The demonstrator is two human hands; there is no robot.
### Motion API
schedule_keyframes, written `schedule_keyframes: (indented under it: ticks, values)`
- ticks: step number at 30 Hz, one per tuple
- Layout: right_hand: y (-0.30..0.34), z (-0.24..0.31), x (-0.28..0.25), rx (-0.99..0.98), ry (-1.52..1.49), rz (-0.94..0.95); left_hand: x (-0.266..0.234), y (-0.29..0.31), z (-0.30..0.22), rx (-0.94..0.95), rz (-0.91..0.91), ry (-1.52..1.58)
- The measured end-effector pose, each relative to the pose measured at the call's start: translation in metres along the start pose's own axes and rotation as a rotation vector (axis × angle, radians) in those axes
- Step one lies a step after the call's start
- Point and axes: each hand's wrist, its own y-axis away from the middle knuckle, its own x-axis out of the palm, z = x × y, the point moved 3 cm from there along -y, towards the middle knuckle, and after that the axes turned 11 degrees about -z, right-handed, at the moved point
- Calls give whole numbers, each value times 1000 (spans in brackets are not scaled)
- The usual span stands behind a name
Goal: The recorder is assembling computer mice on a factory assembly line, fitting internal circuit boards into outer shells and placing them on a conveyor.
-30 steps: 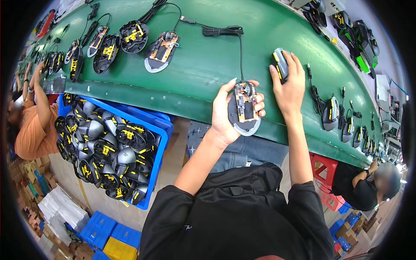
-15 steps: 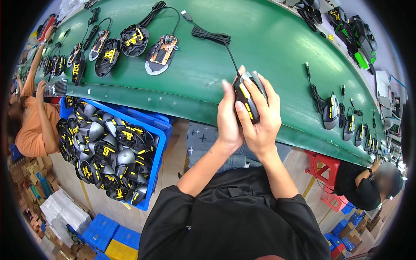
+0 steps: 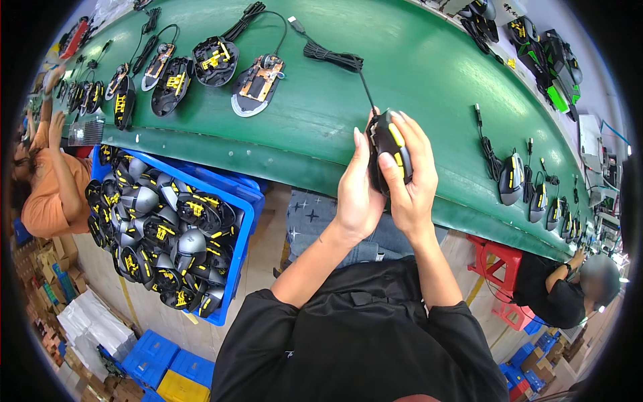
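Between my two hands is a black computer mouse (image 3: 383,151) with yellow side buttons, tilted on its side over the near edge of the green bench. My left hand (image 3: 355,194) cups it from the left and below, fingers closed against it. From the right, my right hand (image 3: 416,171) wraps round it, with the thumb on its near end. Its cable runs away from me to a tied black bundle (image 3: 333,56) with a USB plug on the bench. Further left lies an opened mouse base (image 3: 258,87) with a brown circuit board exposed.
A blue crate (image 3: 244,234) full of grey and black mouse shells stands left of me, below the bench (image 3: 429,60). Opened mice lie at the bench's left, assembled mice (image 3: 512,177) at its right. Co-workers sit at both sides; a red stool (image 3: 495,264) stands right.
Both hands have turned the mouse, so its yellow-buttoned side now faces more upward and right. The bench parts at left have shifted slightly to the right in view.
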Motion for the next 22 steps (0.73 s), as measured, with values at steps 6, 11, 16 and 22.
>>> schedule_keyframes:
  ticks: [6, 11, 16, 22]
  values:
    - [7, 3, 1, -39, 38, 95, -2, 0, -7, -44, 121, 25]
    - [10, 7, -1, -25, 66, 242, -9, -1, -1, -11, 13, -59]
    - [13, 3, -9, 46, -47, 219, -21, -4, 0, 88, -39, -241]
    - [16, -14, -24, 612, -394, 333, -33, -10, -5, 212, 11, -280]
